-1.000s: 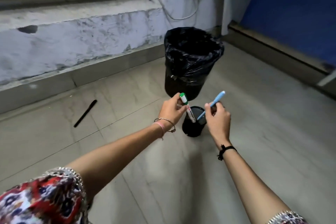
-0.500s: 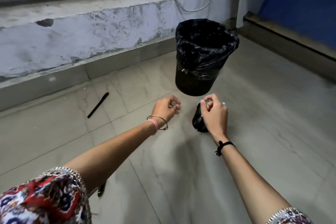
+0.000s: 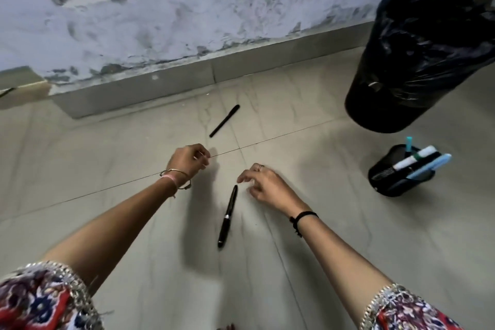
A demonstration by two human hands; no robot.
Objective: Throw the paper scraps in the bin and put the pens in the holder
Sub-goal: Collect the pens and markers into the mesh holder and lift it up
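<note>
A black pen with a silver band (image 3: 228, 216) lies on the tiled floor between my arms. My right hand (image 3: 263, 185) hovers just right of its top end, fingers spread and empty. My left hand (image 3: 189, 161) is loosely curled with nothing in it, to the upper left of that pen. A second black pen (image 3: 224, 120) lies farther off near the wall. The black mesh holder (image 3: 396, 179) at the right has a white-green marker (image 3: 413, 159) and blue pens (image 3: 428, 166) in it. The bin with a black liner (image 3: 417, 61) stands behind the holder.
A low grey ledge with peeling paint (image 3: 187, 35) runs along the far side of the floor. No paper scraps show on the tiles.
The marker and blue pen left my hands and now sit in the holder. My view and both hands swung left, over the black pen on the floor.
</note>
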